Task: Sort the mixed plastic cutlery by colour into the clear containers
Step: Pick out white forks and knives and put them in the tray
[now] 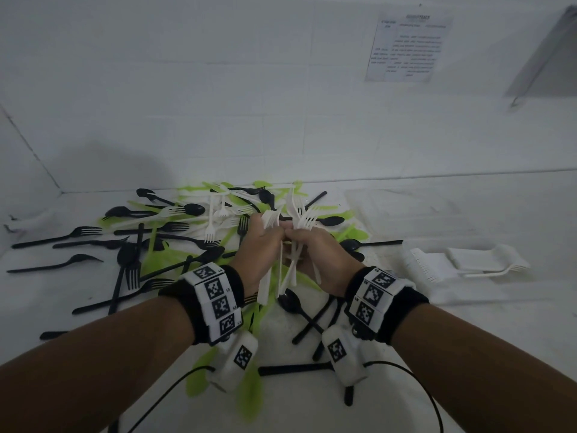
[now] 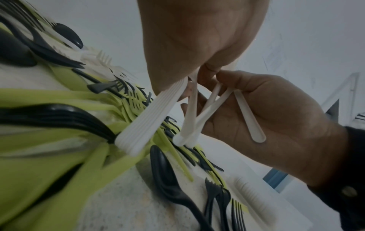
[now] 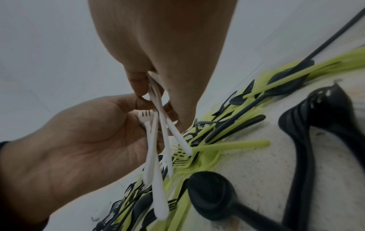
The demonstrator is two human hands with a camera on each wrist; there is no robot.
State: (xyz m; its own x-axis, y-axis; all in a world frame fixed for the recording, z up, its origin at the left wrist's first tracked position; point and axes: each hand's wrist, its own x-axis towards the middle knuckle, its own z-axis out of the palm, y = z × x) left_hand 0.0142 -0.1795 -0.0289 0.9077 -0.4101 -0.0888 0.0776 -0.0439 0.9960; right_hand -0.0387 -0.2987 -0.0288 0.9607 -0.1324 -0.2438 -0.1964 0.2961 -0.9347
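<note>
— Where are the white forks (image 1: 290, 242) held?

— Above the middle of the desk (image 1: 468, 323), over the mixed pile (image 1: 175, 242). A neat stack is gripped by the left hand (image 1: 260, 245); loose forks, crossed, are pinched by the right hand (image 1: 315, 251).

— How are they pointed?

— Tines are aimed toward the far edge, handles back toward the wrists, long axes steeply tilted.

— What is added by the wrist views?

— From the left wrist, the ridged stack (image 2: 150, 118) is seen. From the right wrist, one fork (image 3: 147, 118) is shown tines-up. White cutlery in a clear container (image 1: 487, 260) at the right edge is caught only by the head view.
</note>
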